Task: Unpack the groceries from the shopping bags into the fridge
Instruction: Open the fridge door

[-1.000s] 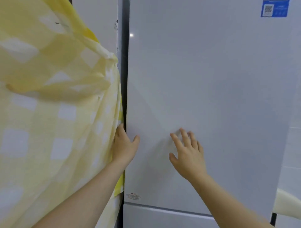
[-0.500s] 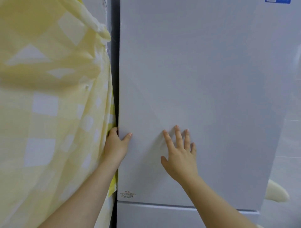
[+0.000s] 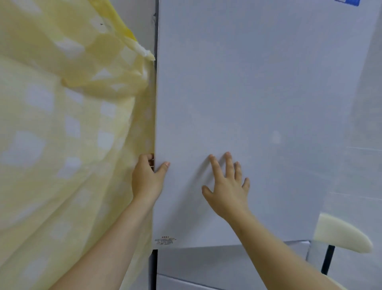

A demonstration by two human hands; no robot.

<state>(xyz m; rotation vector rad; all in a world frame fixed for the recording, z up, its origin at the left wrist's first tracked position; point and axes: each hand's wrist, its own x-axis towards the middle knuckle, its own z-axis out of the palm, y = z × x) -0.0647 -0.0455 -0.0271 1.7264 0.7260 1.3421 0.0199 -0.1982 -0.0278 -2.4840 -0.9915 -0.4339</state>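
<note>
The white upper fridge door (image 3: pixel 258 93) fills most of the head view. My left hand (image 3: pixel 147 178) grips its left edge, fingers curled behind the edge and thumb on the front face. My right hand (image 3: pixel 227 188) is spread flat, fingers apart, with the fingertips against the door front. The door's bottom edge stands slightly out from the lower fridge door (image 3: pixel 217 265). No shopping bags or groceries are in view.
A yellow-and-white checked curtain (image 3: pixel 62 134) hangs close on the left, touching the fridge's left side. A cream chair back (image 3: pixel 341 234) on a black post sits at the lower right. A blue sticker (image 3: pixel 349 2) shows at the door's top right.
My left hand has curled further around the door's left edge. The upper door's bottom edge now stands out from the lower door. My right hand stays on the door front.
</note>
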